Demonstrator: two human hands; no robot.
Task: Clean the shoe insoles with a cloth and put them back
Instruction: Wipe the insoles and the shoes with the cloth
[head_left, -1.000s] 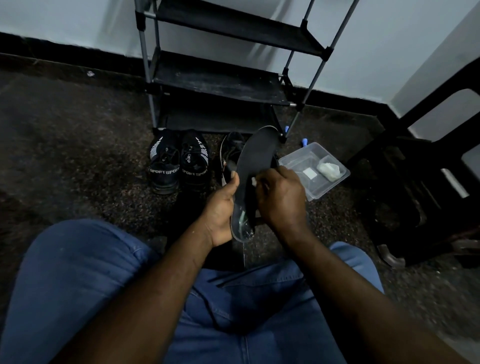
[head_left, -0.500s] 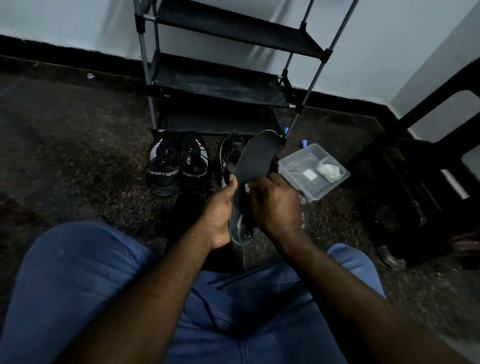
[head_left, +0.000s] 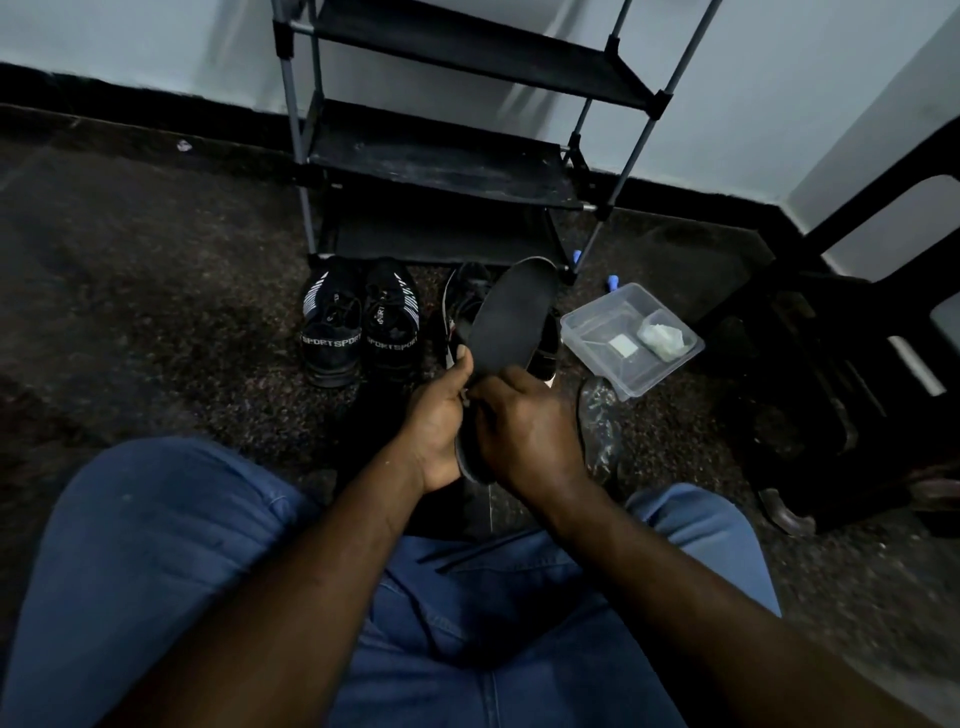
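Clear tub (head_left: 592, 328) holds white wad (head_left: 665, 338), white square (head_left: 623, 345); insole (head_left: 511, 317) nearby.

Matt insole (head_left: 511, 317), clear plastic tub (head_left: 605, 338), speckled floor (head_left: 156, 291)

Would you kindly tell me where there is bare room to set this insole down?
Widest bare floor lies left of the SPORT shoes. The rack's middle shelf is bare too. It is crowded from those shoes to the tub, where another shoe sits behind the insole.
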